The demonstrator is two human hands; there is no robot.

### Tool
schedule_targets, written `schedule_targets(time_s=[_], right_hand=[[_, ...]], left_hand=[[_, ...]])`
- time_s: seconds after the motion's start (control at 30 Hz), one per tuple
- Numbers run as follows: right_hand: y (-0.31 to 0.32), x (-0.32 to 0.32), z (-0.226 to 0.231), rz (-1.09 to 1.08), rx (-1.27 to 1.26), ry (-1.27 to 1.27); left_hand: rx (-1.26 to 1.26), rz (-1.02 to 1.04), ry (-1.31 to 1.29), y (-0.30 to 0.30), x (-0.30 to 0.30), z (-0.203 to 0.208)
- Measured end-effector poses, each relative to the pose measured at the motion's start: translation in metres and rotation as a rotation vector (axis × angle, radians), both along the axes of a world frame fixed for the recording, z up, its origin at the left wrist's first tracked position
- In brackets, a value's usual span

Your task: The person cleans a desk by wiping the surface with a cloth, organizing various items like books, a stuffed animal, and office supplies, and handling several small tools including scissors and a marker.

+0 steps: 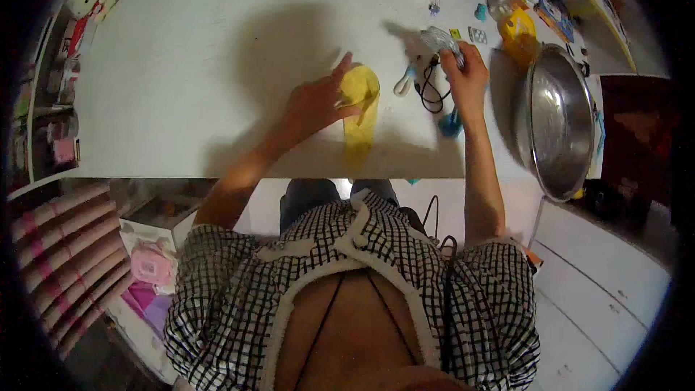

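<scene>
My left hand (311,107) is at a yellow strip of cloth or paper (358,85), curled round at its far end, with a tail running toward the table's near edge. The thumb presses on its side, the index finger sticks out past it, and the other fingers are partly hidden. Further right, my right hand (469,76) pinches a bunch of silvery flat pieces (439,39) that look like blister packs, just above the table. Left of that hand lie a black cable (427,98) and a coiled white cord (404,85). A blue object (449,124) sits beside the right wrist.
A large steel basin (559,123) leans at the table's right edge, with a yellow toy-like object (517,32) behind it. Small items and a blister pack (477,34) lie beyond my right hand. A shelf (51,108) lines the left; the white tabletop (166,65) stretches between.
</scene>
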State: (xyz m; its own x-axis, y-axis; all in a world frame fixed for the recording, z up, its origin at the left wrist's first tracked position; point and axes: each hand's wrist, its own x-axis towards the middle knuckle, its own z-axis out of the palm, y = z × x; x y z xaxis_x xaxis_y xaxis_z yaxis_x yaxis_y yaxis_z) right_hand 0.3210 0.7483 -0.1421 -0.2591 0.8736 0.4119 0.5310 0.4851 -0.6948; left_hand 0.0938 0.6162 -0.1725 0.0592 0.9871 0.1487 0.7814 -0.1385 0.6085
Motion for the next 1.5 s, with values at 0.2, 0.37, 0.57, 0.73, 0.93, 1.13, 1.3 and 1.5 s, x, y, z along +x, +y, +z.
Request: schedule_targets(time_s=[0.2,0.37,0.57,0.73,0.93,1.13,1.3,1.5], right_hand=[[-0.102,0.033,-0.012,-0.254,-0.007,-0.177],[-0.128,0.000,-0.069,-0.184,0.218,-0.357],[-0.060,-0.020,-0.051,-0.258,0.206,-0.596],[-0.028,-0.035,-0.082,-0.199,0.105,-0.630],[-0.028,0.066,-0.025,-0.129,-0.275,0.098],[-0.007,0.082,-0.052,-0.174,-0.169,-0.050],[-0.032,0.054,-0.037,-0.085,-0.172,-0.639],[-0.024,0.038,-0.061,0.092,0.089,-0.837]], left_hand=[[0.165,-0.024,0.212,-0.001,-0.028,-0.037],[0.103,0.201,-0.204,-0.013,-0.067,0.002],[0.040,0.287,-0.145,-0.012,-0.101,-0.001],[0.127,0.381,-0.234,-0.020,-0.068,0.033],[-0.118,0.096,-0.389,-0.036,-0.021,0.010],[0.108,-0.294,-0.074,0.050,0.057,-0.015],[0.118,-0.322,0.307,0.101,0.098,-0.005],[0.166,-0.138,0.111,0.078,0.054,0.005]])
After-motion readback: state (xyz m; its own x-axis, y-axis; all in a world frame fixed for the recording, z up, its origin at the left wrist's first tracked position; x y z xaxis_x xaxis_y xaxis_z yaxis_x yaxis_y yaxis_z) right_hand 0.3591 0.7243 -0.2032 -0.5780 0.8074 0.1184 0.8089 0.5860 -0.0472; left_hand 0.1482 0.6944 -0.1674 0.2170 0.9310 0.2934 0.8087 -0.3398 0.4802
